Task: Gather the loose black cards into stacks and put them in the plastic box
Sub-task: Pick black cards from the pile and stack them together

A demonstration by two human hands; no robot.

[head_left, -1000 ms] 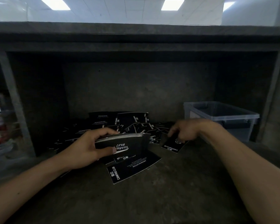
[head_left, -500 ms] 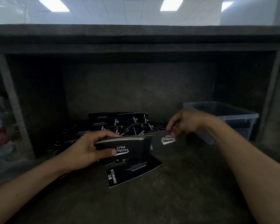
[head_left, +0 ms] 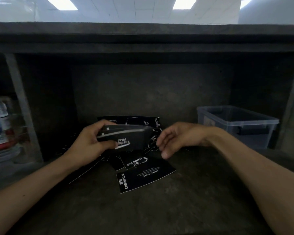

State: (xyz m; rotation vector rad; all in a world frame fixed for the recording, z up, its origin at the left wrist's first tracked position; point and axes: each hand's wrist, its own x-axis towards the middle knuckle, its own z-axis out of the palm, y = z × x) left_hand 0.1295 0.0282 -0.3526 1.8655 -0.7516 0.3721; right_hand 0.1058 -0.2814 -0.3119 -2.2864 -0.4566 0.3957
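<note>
1. One stack is in the making. The left hand [head_left: 90, 141] grips a thick stack of black cards [head_left: 126, 138], fingers curled over its top and thumb underneath. It is held up off the counter [head_left: 176, 209], well to the left of the plastic box [head_left: 244, 138].
2. The right hand [head_left: 176, 139] hangs between that stack and the box, just off the stack's near end. Its fingers are loose and spread, with nothing in them.
3. Many loose cards lie on the counter, all left of the box and apart from it:
   - a scattered heap [head_left: 143, 122] at about the box's depth;
   - a large card [head_left: 146, 178] further forward than the box;
   - a smaller card [head_left: 134, 162] beside the large one.
4. The box stands lidless. Through its clear wall I can make out no cards inside, though the light in there is dim.
5. By my reckoning the job is in its first half. Gathering is under way, but nothing looks boxed yet.
6. What is left, as I judge it:
   - picking up the heap and the two forward cards;
   - squaring the stack, perhaps making a second one;
   - carrying it all rightward into the box.
</note>
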